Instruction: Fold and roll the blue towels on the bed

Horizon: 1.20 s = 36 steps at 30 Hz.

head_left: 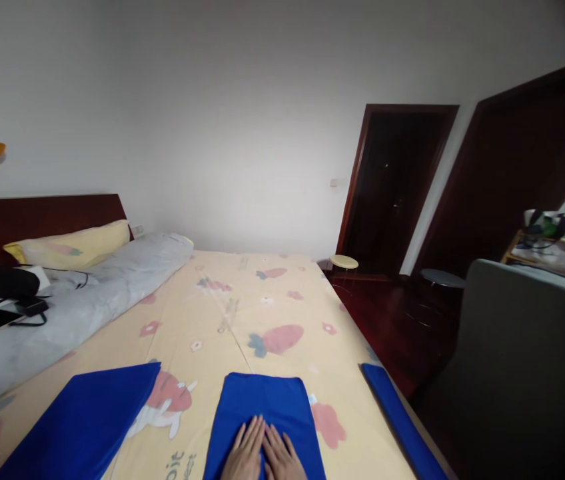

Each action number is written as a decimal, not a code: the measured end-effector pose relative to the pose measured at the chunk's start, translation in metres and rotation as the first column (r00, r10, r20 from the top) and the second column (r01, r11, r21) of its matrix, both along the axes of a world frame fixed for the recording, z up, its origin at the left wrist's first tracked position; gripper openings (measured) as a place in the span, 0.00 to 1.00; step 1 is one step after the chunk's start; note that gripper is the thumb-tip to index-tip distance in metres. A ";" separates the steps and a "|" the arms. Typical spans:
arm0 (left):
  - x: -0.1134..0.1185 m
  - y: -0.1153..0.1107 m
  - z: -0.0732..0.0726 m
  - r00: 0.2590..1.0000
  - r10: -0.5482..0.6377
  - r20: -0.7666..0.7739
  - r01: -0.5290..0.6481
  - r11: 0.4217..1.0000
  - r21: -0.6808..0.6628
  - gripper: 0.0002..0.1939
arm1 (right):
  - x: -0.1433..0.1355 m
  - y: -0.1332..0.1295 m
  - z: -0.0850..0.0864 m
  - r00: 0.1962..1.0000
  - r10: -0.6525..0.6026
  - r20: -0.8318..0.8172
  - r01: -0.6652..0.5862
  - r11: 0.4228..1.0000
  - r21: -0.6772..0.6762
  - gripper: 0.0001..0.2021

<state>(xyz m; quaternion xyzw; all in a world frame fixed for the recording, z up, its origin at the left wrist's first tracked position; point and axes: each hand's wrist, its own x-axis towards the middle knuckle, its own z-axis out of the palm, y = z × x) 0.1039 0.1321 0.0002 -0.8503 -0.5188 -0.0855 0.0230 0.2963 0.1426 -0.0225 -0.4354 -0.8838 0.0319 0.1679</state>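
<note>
A folded piece of blue cloth [242, 397] lies flat on the bed in front of me. Both palms rest on it side by side, fingers stretched forward and the fingertips nearly meeting. My left hand [245, 453] is flat on the cloth's middle, and my right hand [281, 453] presses flat just to the right of it. To the left lies a wider blue cloth piece [82, 420], also flat. Along the bed's right edge runs a narrow folded blue strip [402, 423]. The near ends of all three are cut off by the frame.
The bed's patterned yellow sheet [277, 300] spreads under everything. A grey quilt [92, 320], a pillow [77, 245], a phone [0, 320] and a black bag [2, 283] are at the left. Stools [344, 261], a door [387, 193] and a grey panel [522, 360] stand right.
</note>
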 end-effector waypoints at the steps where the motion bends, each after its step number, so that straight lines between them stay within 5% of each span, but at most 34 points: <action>1: 0.007 0.006 -0.001 1.000 -0.027 0.008 0.027 1.000 -0.005 0.39 | -0.007 0.005 0.004 1.000 0.026 0.004 -0.026 1.000 -0.004 0.28; 6: -0.009 0.034 0.018 0.996 0.067 0.067 -0.062 0.996 -0.072 0.31 | 0.010 0.031 0.025 0.992 -0.124 -0.008 0.123 0.986 -0.112 0.26; 10: -0.040 0.051 0.042 0.959 0.282 0.013 -0.275 0.941 -0.196 0.26 | 0.054 0.049 0.030 0.920 -0.392 -0.013 0.382 0.902 -0.203 0.28; 13: -0.044 0.060 0.046 0.929 0.366 -0.051 -0.368 0.910 -0.191 0.27 | 0.063 0.059 0.028 0.871 -0.492 0.006 0.483 0.853 -0.198 0.31; 15: -0.034 0.064 0.041 0.935 0.351 -0.038 -0.353 0.924 -0.145 0.28 | 0.050 0.062 0.027 0.879 -0.476 -0.008 0.468 0.867 -0.170 0.30; 17: -0.016 0.067 0.034 0.971 0.238 0.015 -0.234 0.963 -0.133 0.30 | 0.026 0.064 0.026 0.943 -0.332 -0.027 0.323 0.932 -0.165 0.28; 21: 0.011 0.070 0.031 0.994 0.079 0.074 -0.055 0.957 -0.286 0.33 | -0.011 0.067 0.026 0.995 -0.082 -0.050 0.069 0.974 -0.214 0.25; 24: 0.003 0.076 0.045 0.980 0.187 0.063 -0.150 0.914 -0.376 0.33 | 0.000 0.077 0.030 0.985 -0.165 -0.055 0.150 0.964 -0.220 0.26; 30: -0.041 0.091 0.075 0.916 0.394 -0.078 -0.389 0.820 -0.421 0.44 | 0.065 0.101 0.032 0.903 -0.430 -0.004 0.416 0.876 -0.245 0.32; 33: -0.047 0.096 0.077 0.909 0.397 -0.126 -0.410 0.798 -0.443 0.47 | 0.075 0.103 0.035 0.885 -0.464 0.039 0.457 0.849 -0.265 0.35; 36: -0.038 0.101 0.068 0.900 0.420 -0.120 -0.433 0.828 -0.357 0.40 | 0.060 0.102 0.047 0.868 -0.488 0.087 0.492 0.825 -0.277 0.34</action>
